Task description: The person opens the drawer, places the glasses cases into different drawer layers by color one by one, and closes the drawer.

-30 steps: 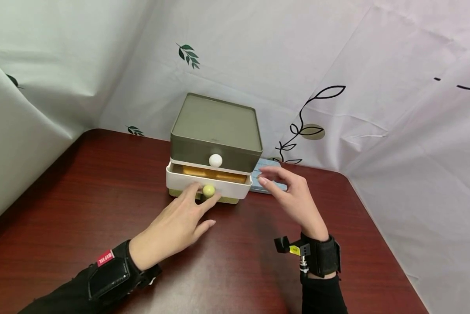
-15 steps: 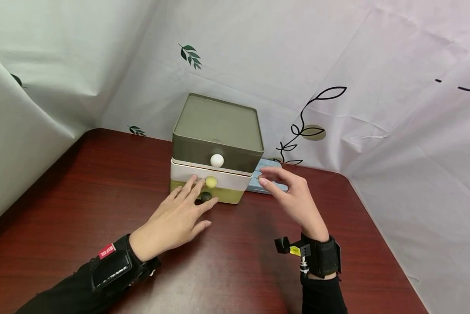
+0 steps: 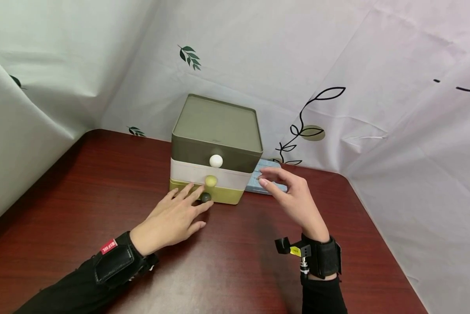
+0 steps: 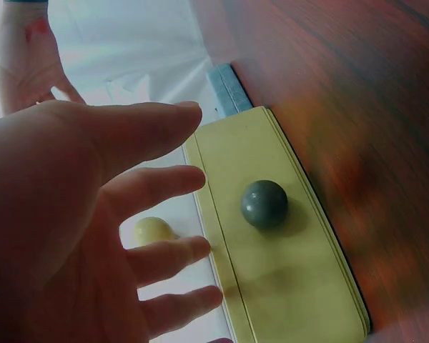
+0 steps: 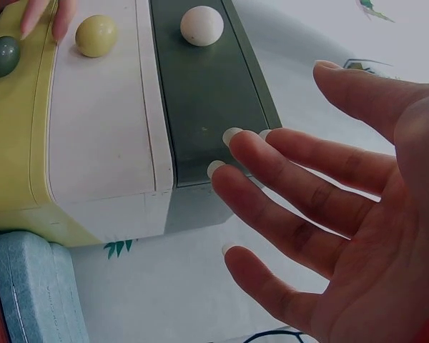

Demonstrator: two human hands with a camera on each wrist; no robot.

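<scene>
A small stacked drawer box stands on the table. Its top drawer (image 3: 192, 150) is dark green with a white knob (image 3: 216, 161). The middle drawer (image 3: 235, 177) is white with a yellow-green knob (image 3: 210, 181), and the bottom drawer (image 3: 229, 196) is yellow-green with a dark knob (image 3: 206, 197). All three drawers are closed. My left hand (image 3: 170, 222), fingers spread, is at the lower front, its fingertips near the dark knob and gripping nothing. To the right of the box my right hand (image 3: 294, 198) hovers with loosely bent fingers, holding nothing.
A light blue flat block (image 3: 264, 176) lies behind my right hand, beside the box. White patterned cloth (image 3: 258, 52) hangs behind the dark red table (image 3: 227, 261). Each wrist wears a black strap (image 3: 324, 257).
The white middle drawer, partly out with something golden inside, has been pushed in until flush. My left hand has since drawn slightly down and left; my right hand has stayed still.
</scene>
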